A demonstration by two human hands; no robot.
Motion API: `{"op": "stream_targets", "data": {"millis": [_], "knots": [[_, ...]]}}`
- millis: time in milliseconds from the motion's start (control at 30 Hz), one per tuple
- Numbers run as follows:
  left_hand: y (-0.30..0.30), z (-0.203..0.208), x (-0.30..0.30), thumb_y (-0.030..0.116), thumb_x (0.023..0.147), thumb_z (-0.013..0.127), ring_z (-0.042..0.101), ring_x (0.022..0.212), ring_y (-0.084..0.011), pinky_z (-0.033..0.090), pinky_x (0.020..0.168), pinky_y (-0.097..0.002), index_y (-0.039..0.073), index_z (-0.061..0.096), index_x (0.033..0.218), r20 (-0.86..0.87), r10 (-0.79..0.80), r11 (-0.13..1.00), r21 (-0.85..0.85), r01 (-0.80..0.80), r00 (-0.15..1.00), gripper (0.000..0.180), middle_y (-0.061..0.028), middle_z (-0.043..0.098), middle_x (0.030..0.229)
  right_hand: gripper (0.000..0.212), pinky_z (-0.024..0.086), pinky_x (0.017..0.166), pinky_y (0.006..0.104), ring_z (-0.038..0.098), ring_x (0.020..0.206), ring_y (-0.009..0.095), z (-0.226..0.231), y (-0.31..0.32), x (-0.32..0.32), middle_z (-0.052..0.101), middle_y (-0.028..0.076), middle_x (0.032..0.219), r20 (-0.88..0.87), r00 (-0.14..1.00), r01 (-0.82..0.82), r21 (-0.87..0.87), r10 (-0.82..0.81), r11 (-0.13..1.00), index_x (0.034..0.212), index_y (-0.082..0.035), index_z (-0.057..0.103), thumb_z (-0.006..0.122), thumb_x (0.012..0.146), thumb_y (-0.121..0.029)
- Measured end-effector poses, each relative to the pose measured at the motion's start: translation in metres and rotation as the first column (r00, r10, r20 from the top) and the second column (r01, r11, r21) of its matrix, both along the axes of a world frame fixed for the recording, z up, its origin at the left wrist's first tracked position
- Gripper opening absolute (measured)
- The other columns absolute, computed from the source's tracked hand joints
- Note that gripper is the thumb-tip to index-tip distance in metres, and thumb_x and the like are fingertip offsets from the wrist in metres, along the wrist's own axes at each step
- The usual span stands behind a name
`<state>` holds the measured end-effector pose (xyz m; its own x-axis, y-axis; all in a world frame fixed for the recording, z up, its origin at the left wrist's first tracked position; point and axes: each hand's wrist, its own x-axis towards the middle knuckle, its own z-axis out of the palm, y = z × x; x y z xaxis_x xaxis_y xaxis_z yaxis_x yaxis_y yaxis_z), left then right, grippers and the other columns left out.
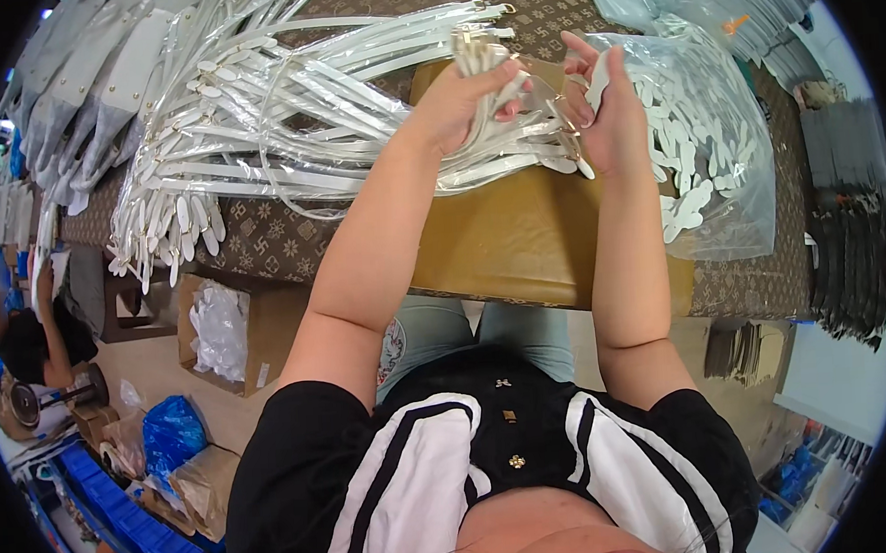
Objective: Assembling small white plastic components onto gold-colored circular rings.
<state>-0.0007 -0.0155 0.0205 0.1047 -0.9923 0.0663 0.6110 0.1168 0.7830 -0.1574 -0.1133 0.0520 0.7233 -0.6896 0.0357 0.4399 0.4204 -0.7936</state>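
My left hand (459, 100) is closed around a bunch of white straps (477, 64) with gold-coloured buckles, raised over the table. The straps' ends hang below it, some ending in rounded tabs. To its right, my right hand (615, 122) is partly curled, with a small white oval tab (598, 86) between thumb and fingers. Beside that hand lies a clear plastic bag (749, 195) with many loose white tabs. Left of my hands, a large heap of white straps (323, 92), some in clear wrapping, spreads across the table.
A tan mat (501, 238) lies on the brown patterned tablecloth (260, 231). Grey-white bag pieces (102, 74) are stacked at far left, dark sheets (848, 265) at far right. An open carton (266, 331) stands on the floor. Another person's arm (55, 337) shows at left.
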Motion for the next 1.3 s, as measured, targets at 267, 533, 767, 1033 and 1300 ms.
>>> {"op": "stream_targets", "data": {"millis": [267, 533, 767, 1033, 1300], "knots": [[0.001, 0.004, 0.003, 0.026, 0.085, 0.063, 0.051, 0.065, -0.0145, 0.042, 0.056, -0.0251, -0.001, 0.056, 0.102, -0.012, 0.132, 0.991, -0.009, -0.132, 0.991, 0.032, -0.0119, 0.06, 0.095, 0.044, 0.036, 0.06, 0.0255, 0.04, 0.069, 0.016, -0.006, -0.019, -0.007, 0.047, 0.007, 0.095, 0.197, 0.967, -0.193, 0.159, 0.16, 0.968, 0.129, 0.007, 0.038, 0.035, 0.097, -0.023], [0.002, 0.005, 0.004, 0.024, 0.086, 0.062, 0.051, 0.066, -0.0146, 0.043, 0.057, -0.0255, -0.002, 0.055, 0.104, -0.049, 0.124, 0.992, -0.026, -0.126, 0.991, 0.033, -0.0115, 0.06, 0.094, 0.041, 0.04, 0.073, 0.0232, 0.046, 0.085, 0.013, 0.003, 0.006, 0.004, 0.049, 0.004, 0.097, -0.126, 0.988, 0.059, -0.226, -0.089, 0.972, 0.13, 0.003, 0.041, 0.039, 0.096, -0.02], [0.002, 0.003, 0.004, 0.021, 0.084, 0.065, 0.052, 0.063, -0.0132, 0.044, 0.055, -0.0246, -0.002, 0.058, 0.103, -0.095, 0.154, 0.988, 0.002, -0.154, 0.983, 0.031, -0.0075, 0.06, 0.085, 0.027, 0.041, 0.067, 0.0211, 0.049, 0.074, 0.008, -0.004, 0.02, 0.013, 0.055, 0.0, 0.091, -0.22, 0.853, -0.003, -0.909, -0.474, 0.416, 0.115, -0.004, 0.059, 0.054, 0.09, -0.013], [0.002, 0.005, 0.001, 0.011, 0.077, 0.071, 0.051, 0.06, -0.0116, 0.041, 0.051, -0.0234, -0.002, 0.059, 0.101, -0.012, 0.184, 0.983, -0.005, -0.184, 0.983, 0.029, -0.0045, 0.056, 0.074, 0.02, 0.04, 0.06, 0.0178, 0.049, 0.069, 0.006, -0.017, 0.024, 0.02, 0.059, 0.002, 0.092, -0.085, 0.853, 0.198, -0.859, -0.514, 0.471, 0.097, -0.003, 0.068, 0.068, 0.077, -0.001], [0.003, -0.001, 0.008, 0.007, 0.076, 0.07, 0.049, 0.057, -0.0101, 0.036, 0.048, -0.0234, -0.002, 0.06, 0.097, -0.117, 0.097, 0.993, -0.051, -0.104, 0.988, 0.025, -0.0033, 0.055, 0.069, 0.013, 0.04, 0.058, 0.0174, 0.05, 0.069, 0.005, -0.016, 0.04, 0.026, 0.06, 0.002, 0.088, -0.021, 0.815, 0.276, -0.864, -0.578, 0.42, 0.09, -0.003, 0.069, 0.068, 0.077, 0.0]]}}
